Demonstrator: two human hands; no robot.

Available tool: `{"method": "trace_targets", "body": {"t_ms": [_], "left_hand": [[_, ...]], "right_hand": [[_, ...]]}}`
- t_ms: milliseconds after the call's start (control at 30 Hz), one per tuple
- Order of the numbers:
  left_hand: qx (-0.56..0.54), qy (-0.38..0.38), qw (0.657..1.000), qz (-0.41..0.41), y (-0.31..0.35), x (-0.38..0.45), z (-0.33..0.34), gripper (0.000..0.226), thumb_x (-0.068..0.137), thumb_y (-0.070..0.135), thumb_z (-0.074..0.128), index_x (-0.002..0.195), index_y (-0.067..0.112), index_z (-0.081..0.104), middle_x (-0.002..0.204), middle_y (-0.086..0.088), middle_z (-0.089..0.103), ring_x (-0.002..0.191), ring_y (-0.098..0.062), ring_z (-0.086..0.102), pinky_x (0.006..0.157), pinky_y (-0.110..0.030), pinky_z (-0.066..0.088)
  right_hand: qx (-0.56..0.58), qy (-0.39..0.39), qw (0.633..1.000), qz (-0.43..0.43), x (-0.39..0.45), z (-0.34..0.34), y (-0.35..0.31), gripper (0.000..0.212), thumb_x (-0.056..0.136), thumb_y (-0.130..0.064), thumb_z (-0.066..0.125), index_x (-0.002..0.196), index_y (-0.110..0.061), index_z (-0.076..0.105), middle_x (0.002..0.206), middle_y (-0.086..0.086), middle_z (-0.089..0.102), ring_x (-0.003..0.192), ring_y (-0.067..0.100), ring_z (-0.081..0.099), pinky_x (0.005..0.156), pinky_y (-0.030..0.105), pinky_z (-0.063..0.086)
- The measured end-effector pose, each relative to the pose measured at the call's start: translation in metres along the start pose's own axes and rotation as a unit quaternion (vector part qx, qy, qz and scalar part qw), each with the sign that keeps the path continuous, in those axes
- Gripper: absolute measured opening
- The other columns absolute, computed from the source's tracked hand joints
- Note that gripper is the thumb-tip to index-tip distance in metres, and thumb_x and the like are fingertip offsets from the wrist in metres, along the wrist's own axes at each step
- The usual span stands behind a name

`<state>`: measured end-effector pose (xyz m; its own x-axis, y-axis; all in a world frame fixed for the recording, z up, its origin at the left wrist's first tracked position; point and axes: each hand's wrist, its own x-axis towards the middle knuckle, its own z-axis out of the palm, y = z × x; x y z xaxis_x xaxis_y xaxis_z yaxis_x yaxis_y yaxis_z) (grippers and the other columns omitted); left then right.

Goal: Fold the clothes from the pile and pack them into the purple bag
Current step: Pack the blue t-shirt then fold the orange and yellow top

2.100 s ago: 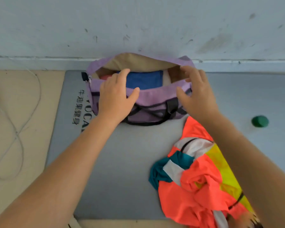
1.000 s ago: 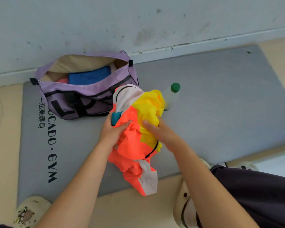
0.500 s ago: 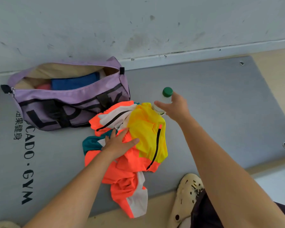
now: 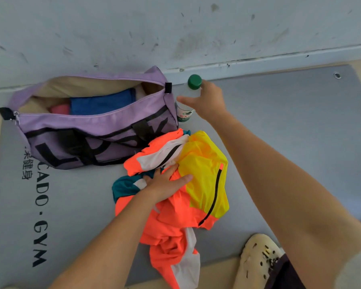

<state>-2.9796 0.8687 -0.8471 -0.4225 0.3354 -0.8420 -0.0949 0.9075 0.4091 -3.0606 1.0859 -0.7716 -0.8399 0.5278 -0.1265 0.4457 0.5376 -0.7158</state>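
The purple bag lies open on the grey mat against the wall, with a folded blue garment and a pink one inside. A crumpled orange, yellow, white and teal jacket lies on the mat just right of the bag's front. My left hand rests flat on the jacket, fingers spread. My right hand grips a clear bottle with a green cap, standing beside the bag's right end near the wall.
The grey gym mat with black lettering covers the floor up to the wall's skirting. A cream clog on a foot sits at the mat's near edge, lower right. Beige floor borders the mat.
My right hand has carried the bottle from beside the jacket up to the wall next to the bag's right end. My left hand stays pressed on the jacket.
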Motion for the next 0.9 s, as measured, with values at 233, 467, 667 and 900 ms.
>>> {"method": "trace_targets", "body": {"t_ms": [233, 467, 667, 900], "left_hand": [[-0.023, -0.013, 1.000, 0.014, -0.001, -0.002, -0.002, 0.089, 0.065, 0.091, 0.047, 0.142, 0.066, 0.011, 0.164, 0.000, -0.002, 0.144, -0.048, -0.015, 0.115, -0.062, 0.007], [-0.106, 0.257, 0.959, 0.058, -0.017, -0.023, 0.001, 0.069, 0.077, 0.063, 0.063, 0.139, 0.045, 0.040, 0.149, -0.007, 0.034, 0.138, -0.037, 0.031, 0.108, -0.052, 0.034], [-0.284, 0.232, 0.922, -0.124, -0.040, -0.042, 0.035, 0.088, 0.077, 0.066, 0.063, 0.150, 0.040, 0.021, 0.153, -0.014, 0.026, 0.133, -0.038, 0.037, 0.104, -0.045, 0.035], [-0.375, 0.053, 0.923, 0.066, 0.042, -0.050, 0.041, 0.055, 0.073, 0.068, 0.066, 0.120, 0.042, 0.057, 0.125, 0.009, 0.064, 0.113, -0.014, 0.061, 0.104, -0.041, 0.047]], "right_hand": [[0.000, -0.021, 1.000, 0.008, 0.010, 0.012, -0.002, 0.079, 0.075, -0.056, 0.075, 0.136, -0.013, 0.048, 0.132, 0.007, 0.058, 0.120, 0.022, 0.053, 0.088, 0.028, 0.042], [0.030, -0.011, 0.994, 0.106, -0.063, 0.007, 0.041, 0.096, 0.074, -0.062, 0.072, 0.149, -0.022, 0.028, 0.148, 0.007, 0.040, 0.133, 0.024, 0.042, 0.107, 0.045, 0.041], [0.048, -0.114, 0.959, 0.256, -0.180, 0.050, 0.084, 0.097, 0.077, -0.070, 0.061, 0.151, -0.019, 0.026, 0.148, 0.014, 0.040, 0.135, 0.032, 0.041, 0.104, 0.041, 0.037], [0.195, 0.005, 0.928, 0.318, -0.215, 0.006, 0.091, 0.073, 0.085, -0.059, 0.061, 0.144, -0.021, 0.042, 0.140, -0.002, 0.053, 0.130, 0.022, 0.048, 0.097, 0.031, 0.038]]}}
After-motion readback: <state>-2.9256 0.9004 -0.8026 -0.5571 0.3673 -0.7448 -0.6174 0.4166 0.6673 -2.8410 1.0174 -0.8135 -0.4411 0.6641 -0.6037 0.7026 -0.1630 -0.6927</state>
